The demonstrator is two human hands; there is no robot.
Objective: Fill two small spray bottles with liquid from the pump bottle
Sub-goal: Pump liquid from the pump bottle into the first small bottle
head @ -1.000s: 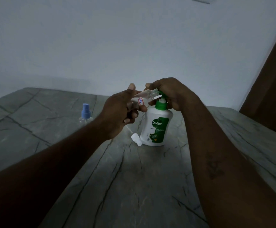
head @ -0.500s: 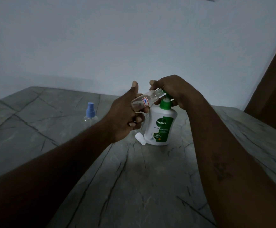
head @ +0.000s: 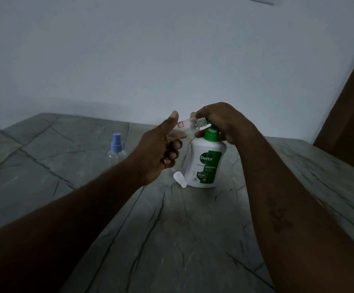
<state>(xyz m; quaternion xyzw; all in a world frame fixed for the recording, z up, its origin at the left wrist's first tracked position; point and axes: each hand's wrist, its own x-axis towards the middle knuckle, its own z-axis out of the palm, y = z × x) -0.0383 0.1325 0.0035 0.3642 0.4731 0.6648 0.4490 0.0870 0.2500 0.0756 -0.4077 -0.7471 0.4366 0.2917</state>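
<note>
Left hand [head: 157, 149] grips spray bottle [head: 189, 126] beside pump bottle [head: 205, 163].

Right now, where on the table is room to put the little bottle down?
Bare table lies in front of the pump bottle, between the forearms. More room lies left of the blue-capped spray bottle. Crowded: the pump bottle's base, where the white cap lies, and its top, where the left hand, holding the little bottle, and right hand meet.

We show two bare forearms; the right forearm [head: 262, 176] bears a faint dark mark [head: 280, 222], and the left hand [head: 157, 149] short nails.
</note>
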